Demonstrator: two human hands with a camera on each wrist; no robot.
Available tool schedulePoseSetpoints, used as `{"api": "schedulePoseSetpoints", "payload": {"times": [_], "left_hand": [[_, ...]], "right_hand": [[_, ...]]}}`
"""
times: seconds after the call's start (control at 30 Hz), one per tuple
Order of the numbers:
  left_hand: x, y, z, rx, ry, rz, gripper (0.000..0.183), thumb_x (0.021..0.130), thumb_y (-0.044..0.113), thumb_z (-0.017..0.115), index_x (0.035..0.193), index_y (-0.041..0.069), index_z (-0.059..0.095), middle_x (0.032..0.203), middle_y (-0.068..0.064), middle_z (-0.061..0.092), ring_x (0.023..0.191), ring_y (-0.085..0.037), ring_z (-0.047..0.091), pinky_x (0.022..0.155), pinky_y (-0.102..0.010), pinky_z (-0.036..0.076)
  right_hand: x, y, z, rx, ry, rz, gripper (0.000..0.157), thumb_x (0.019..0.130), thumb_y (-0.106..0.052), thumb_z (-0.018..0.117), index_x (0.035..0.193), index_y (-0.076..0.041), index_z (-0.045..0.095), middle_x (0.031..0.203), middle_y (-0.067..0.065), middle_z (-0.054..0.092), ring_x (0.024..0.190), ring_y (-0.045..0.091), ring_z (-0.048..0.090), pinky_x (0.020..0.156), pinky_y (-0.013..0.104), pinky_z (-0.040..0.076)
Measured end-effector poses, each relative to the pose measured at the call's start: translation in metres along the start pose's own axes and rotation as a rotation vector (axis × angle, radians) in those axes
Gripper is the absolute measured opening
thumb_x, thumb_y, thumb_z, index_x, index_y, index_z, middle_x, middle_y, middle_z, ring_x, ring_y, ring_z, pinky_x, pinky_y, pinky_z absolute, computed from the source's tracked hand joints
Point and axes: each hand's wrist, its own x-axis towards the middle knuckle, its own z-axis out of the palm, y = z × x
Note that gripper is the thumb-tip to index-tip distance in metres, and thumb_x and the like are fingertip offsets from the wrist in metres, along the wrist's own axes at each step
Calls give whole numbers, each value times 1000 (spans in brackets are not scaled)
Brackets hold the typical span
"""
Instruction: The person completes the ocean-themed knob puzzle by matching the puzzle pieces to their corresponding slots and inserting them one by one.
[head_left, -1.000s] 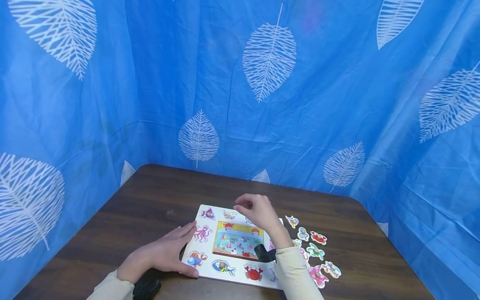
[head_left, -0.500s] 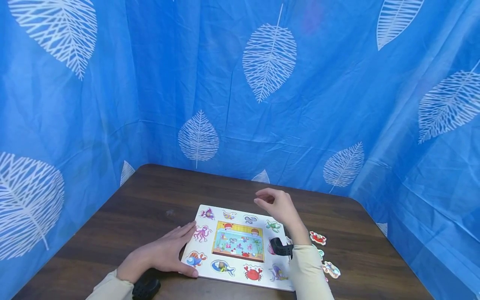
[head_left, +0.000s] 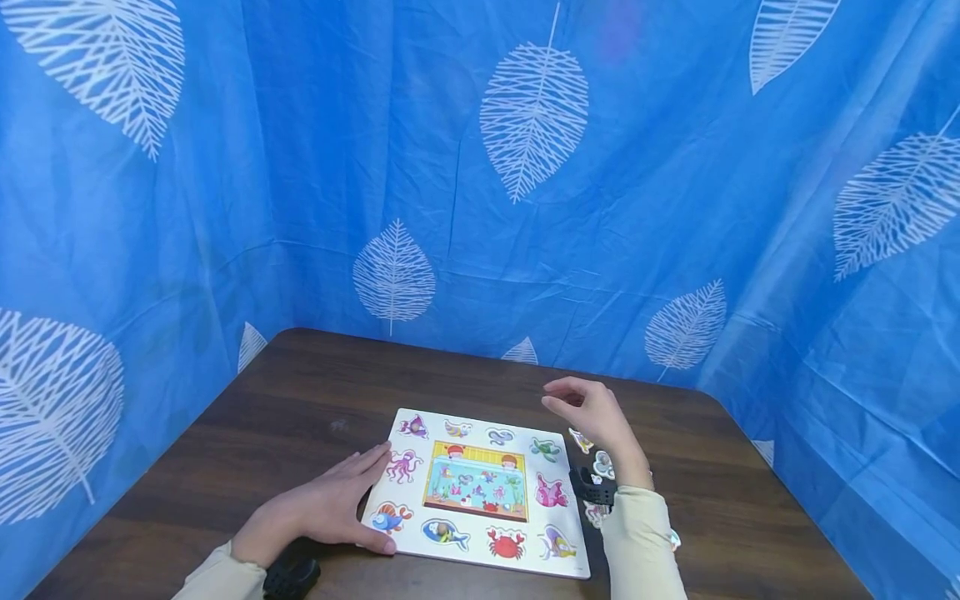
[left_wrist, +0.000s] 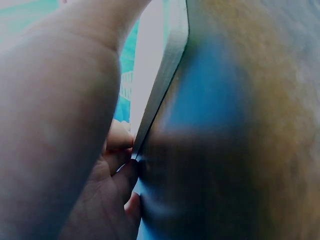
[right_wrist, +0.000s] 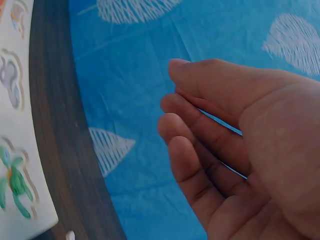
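A white puzzle board (head_left: pixel 472 429) with sea-animal pictures round an aquarium scene lies on the table. The blue-and-yellow fish piece (head_left: pixel 444 532) with its wooden knob sits at the near edge of the board, and a purple fish (head_left: pixel 413 427) is in the far left corner. My left hand (head_left: pixel 337 500) rests at the board's near left corner, its fingers along the left edge and thumb at the front edge. In the right wrist view my right hand (right_wrist: pixel 235 135) holds nothing, its fingers loosely bent. It hovers past the board's far right corner.
Loose puzzle pieces lie to the right of the board, among them a grey-and-white piece (head_left: pixel 603 465) and a yellow-and-purple piece (head_left: pixel 581 440); my right forearm hides others. A dark wooden table (head_left: pixel 352 367) meets a blue leaf-patterned curtain (head_left: pixel 465 250) behind.
My right hand has moved right, from over the board's far edge to beyond its far right corner, uncovering the pictures on the right side. The left hand and the board have stayed put.
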Motion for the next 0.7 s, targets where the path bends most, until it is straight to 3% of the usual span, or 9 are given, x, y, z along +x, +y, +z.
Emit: {"api": "schedulePoseSetpoints", "payload": {"times": [0.27,0.7], "left_hand": [[0,1,0,-1,-1,-12,125,75,67,82,161,-3,25,171,-18,18,157,-40,20,124,-64,21],[0,0,2,-3,0,-28,125,74,66,83,161,-2,26,171,-17,19,157,-41,20,123,-65,22]], "right_hand": [[-7,28,-18,-19,-4,81,34,98,-29,73,127,-11,73,120,10,74,99,22,68,82,36,60],[-18,61,-26,4,-31,161,37,97,-25,74,128,-3,71,119,16,74,104,30,69,93,49,59]]}}
